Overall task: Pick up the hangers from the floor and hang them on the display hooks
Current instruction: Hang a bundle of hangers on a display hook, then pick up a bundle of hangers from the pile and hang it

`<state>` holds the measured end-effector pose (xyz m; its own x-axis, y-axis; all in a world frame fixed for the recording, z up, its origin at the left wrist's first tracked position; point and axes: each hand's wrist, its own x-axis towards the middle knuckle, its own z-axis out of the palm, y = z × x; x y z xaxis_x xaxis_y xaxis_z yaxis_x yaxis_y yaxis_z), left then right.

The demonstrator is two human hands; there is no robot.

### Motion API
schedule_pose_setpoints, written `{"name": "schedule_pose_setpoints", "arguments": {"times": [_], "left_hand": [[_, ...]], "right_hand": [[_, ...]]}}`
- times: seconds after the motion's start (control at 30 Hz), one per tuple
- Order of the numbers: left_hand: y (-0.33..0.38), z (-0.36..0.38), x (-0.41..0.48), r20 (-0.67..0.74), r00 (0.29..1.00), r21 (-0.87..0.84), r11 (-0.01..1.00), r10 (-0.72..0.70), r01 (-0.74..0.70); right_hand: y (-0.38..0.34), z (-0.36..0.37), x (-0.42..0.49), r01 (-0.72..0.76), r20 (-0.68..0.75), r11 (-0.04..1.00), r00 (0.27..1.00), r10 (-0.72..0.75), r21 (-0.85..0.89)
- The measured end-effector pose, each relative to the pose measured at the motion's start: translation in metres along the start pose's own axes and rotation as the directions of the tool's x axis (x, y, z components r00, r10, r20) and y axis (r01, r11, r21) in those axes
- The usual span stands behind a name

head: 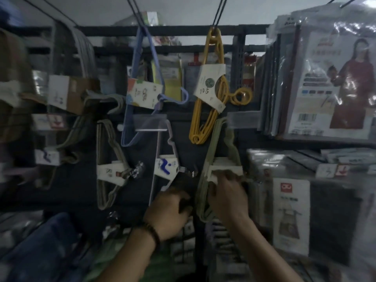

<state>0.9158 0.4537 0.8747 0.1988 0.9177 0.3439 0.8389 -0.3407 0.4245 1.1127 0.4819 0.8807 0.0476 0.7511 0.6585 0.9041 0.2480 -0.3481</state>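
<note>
head view, dim and partly blurred: five hanger bundles can be counted against the dark display panel [187, 143], each wrapped in a white card sleeve. the pale green bundle [228, 137] is at the lower right of the group, tilted, its thin notched arms fanned out. whether it sits on a hook is hidden. its sleeve is under the right hand [227, 198], whose grip is clamped on it, fingers curled over the lower edge. the left hand [168, 210] is just beside it, at the bottom corner of the lilac-white bundle [162, 151]; its fingers are curled, but i cannot tell whether that grip holds anything. a dark bead bracelet [152, 234] circles that wrist. above hang one yellow bundle [200, 119], on two black cords [220, 11] and marked 10.5, and one blue bundle [130, 110]. one beige bundle [104, 159] hangs further left. more bundles at far left are too blurred to count. two packaged aprons show at right, an upper pack [335, 78] and a lower pack [291, 216].
</note>
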Motion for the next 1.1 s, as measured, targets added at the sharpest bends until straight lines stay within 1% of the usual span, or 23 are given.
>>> {"name": "schedule_pose_setpoints", "arguments": {"times": [0.07,0.1,0.13,0.17,0.23,0.27,0.33,0.4,0.47,0.53,0.57,0.63,0.73,0.8,0.83,0.93,0.97,1.03,1.1], "left_hand": [[-0.035,-0.004,-0.052,0.029,0.998,0.034,0.998,-0.061,0.060],[-0.053,-0.007,-0.081,0.083,0.991,0.022,0.994,-0.109,0.107],[-0.074,-0.009,-0.112,0.131,0.979,-0.005,0.988,-0.153,0.155],[-0.093,-0.012,-0.148,0.166,0.965,-0.015,0.978,-0.204,0.210],[-0.133,-0.012,-0.224,0.191,0.926,0.013,0.944,-0.325,0.328],[-0.151,-0.011,-0.264,0.194,0.907,0.011,0.926,-0.373,0.378],[-0.183,-0.005,-0.348,0.253,0.840,0.012,0.870,-0.480,0.493],[-0.206,-0.001,-0.429,0.304,0.747,0.032,0.790,-0.591,0.612],[-0.221,-0.002,-0.507,0.337,0.658,0.013,0.702,-0.674,0.712],[-0.232,-0.004,-0.580,0.387,0.565,-0.017,0.608,-0.728,0.794],[-0.235,-0.007,-0.614,0.405,0.516,-0.036,0.551,-0.755,0.833],[-0.236,-0.009,-0.677,0.404,0.411,-0.036,0.434,-0.817,0.900],[-0.234,-0.018,-0.744,0.356,0.277,-0.025,0.287,-0.893,0.958],[-0.240,-0.028,-0.767,0.336,0.204,-0.080,0.188,-0.919,0.979],[-0.247,-0.031,-0.776,0.327,0.176,-0.105,0.149,-0.929,0.983],[-0.281,-0.038,-0.792,0.318,0.104,-0.142,0.061,-0.942,0.988],[-0.296,-0.038,-0.796,0.323,0.082,-0.157,0.032,-0.943,0.987],[-0.329,-0.041,-0.798,0.350,0.036,-0.176,-0.028,-0.936,0.984],[-0.368,-0.045,-0.796,0.360,0.002,-0.178,-0.066,-0.933,0.982]], "right_hand": [[-0.030,0.007,-0.043,0.096,0.101,0.994,0.990,-0.100,0.042],[-0.046,0.013,-0.065,0.141,0.165,0.986,0.974,-0.154,0.091],[-0.065,0.019,-0.088,0.172,0.246,0.975,0.948,-0.202,0.137],[-0.083,0.028,-0.111,0.200,0.339,0.963,0.907,-0.251,0.179],[-0.121,0.050,-0.161,0.239,0.527,0.939,0.780,-0.338,0.248],[-0.140,0.063,-0.188,0.250,0.592,0.926,0.714,-0.374,0.283],[-0.180,0.090,-0.247,0.241,0.698,0.905,0.576,-0.425,0.352],[-0.220,0.114,-0.307,0.226,0.777,0.885,0.424,-0.466,0.408],[-0.258,0.132,-0.367,0.212,0.823,0.870,0.284,-0.491,0.446],[-0.294,0.148,-0.428,0.194,0.827,0.839,0.161,-0.539,0.509],[-0.311,0.155,-0.458,0.186,0.829,0.826,0.085,-0.553,0.532],[-0.338,0.163,-0.510,0.157,0.833,0.818,-0.065,-0.550,0.553],[-0.372,0.174,-0.555,0.144,0.816,0.811,-0.228,-0.531,0.568],[-0.394,0.192,-0.571,0.156,0.801,0.802,-0.304,-0.516,0.576],[-0.406,0.204,-0.576,0.157,0.790,0.795,-0.332,-0.516,0.585],[-0.449,0.243,-0.590,0.179,0.769,0.782,-0.407,-0.493,0.597],[-0.464,0.257,-0.593,0.183,0.764,0.780,-0.424,-0.487,0.598],[-0.495,0.288,-0.599,0.195,0.760,0.774,-0.434,-0.483,0.603],[-0.526,0.326,-0.604,0.196,0.746,0.760,-0.447,-0.494,0.620]]}}
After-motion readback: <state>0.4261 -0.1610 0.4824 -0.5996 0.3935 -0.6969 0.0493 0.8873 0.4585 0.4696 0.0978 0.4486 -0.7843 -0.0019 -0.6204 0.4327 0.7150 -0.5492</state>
